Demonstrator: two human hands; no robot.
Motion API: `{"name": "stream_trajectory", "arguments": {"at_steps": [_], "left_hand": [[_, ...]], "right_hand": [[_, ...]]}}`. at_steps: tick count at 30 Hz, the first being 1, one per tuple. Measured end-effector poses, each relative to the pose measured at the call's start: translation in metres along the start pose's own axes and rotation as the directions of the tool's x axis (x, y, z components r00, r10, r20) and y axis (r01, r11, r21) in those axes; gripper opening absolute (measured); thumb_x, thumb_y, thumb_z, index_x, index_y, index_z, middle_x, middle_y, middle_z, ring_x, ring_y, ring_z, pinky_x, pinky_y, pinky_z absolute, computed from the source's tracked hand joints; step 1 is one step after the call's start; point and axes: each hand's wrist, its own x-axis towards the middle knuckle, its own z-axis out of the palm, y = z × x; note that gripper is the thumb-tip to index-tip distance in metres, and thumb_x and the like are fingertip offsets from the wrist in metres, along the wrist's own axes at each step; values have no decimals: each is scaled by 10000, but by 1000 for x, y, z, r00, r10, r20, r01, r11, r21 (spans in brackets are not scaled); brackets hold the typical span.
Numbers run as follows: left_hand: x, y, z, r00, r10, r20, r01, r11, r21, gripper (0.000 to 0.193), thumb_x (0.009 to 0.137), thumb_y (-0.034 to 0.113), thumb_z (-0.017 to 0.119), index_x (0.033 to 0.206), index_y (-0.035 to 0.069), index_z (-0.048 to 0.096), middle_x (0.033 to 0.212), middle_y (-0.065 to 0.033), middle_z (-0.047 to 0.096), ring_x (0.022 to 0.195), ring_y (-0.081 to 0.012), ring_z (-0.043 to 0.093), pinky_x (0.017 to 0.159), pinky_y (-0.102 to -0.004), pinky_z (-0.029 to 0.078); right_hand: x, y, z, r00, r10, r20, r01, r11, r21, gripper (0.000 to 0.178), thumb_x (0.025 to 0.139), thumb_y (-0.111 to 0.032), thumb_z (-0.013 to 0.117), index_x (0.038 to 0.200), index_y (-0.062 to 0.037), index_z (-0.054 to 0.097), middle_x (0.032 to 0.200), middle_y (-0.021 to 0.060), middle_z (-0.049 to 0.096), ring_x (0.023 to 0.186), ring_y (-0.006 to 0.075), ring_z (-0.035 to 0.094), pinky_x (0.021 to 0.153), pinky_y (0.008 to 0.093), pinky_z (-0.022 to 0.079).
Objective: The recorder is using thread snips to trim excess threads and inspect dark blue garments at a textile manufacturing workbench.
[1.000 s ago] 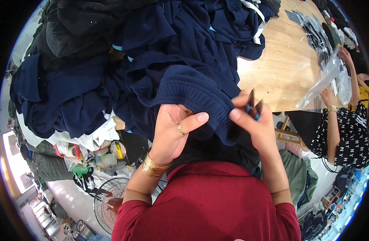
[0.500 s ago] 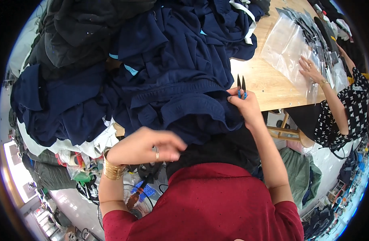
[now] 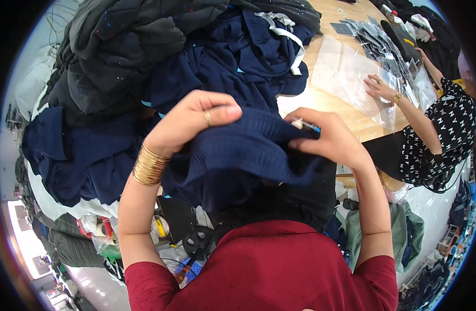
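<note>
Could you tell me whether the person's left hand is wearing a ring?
Yes, the left hand shows a gold ring on one finger as it grips the ribbed navy garment, with gold bangles on that wrist.

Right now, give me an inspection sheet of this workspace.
Surface: light wooden table, mostly covered.
Job's things: ribbed navy knit garment, lifted off the table; small thread snips against it.
Clutter: heap of navy and dark grey garments; clear plastic bags.
Hands: left hand grips the garment; right hand grips the garment, snips at its fingers.
Cables: nothing seen.
Surroundings: a co-worker's hand on the bags; floor fan below.
</note>
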Motion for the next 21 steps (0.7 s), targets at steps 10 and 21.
{"name": "stream_trajectory", "arguments": {"at_steps": [10,21], "left_hand": [[9,22,7,992,70,-104,-51,983,177,273,901,238,571,832,-20,625,752,57,554,729,-14,471,702,-174,391],[19,24,2,978,76,-195,-58,993,99,267,874,222,609,981,-16,661,874,-2,656,798,-44,577,763,-181,443]], "right_hand": [[-13,7,-40,879,-36,-475,-105,958,-267,221,668,-43,574,877,-30,646,821,104,584,734,228,575,678,278,435],[-20,27,-52,835,81,-544,-146,986,-77,215,665,-82,553,842,10,634,679,40,591,612,87,497,580,225,400]]}}
